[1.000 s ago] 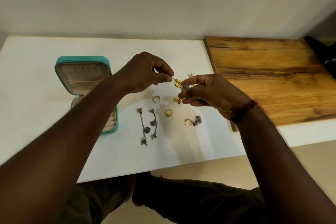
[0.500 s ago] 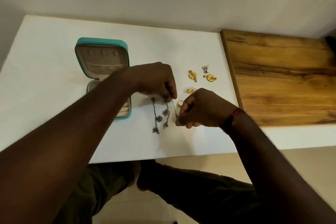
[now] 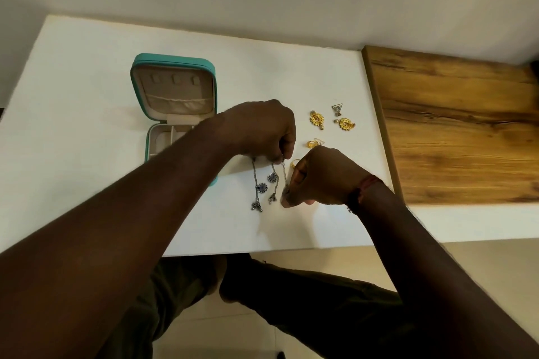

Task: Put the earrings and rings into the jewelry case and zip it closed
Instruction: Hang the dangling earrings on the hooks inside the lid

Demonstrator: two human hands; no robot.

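Since a second ago we have dropped both hands from the gold pieces to the silver ones: our left hand [image 3: 262, 128] pinches the top of a thin chain earring [image 3: 284, 176], our right hand [image 3: 318, 176] pinches its lower end. We should lift it level, clear of the two dangling earrings [image 3: 264, 185] beside it, toward the open jewelry case [image 3: 175, 102] on the left; the gold earrings [image 3: 331, 121] wait beyond.

Your arms are bare to the elbow, a red thread band [image 3: 364, 188] circles your right wrist, and dark olive trousers [image 3: 306, 294] cover your legs.
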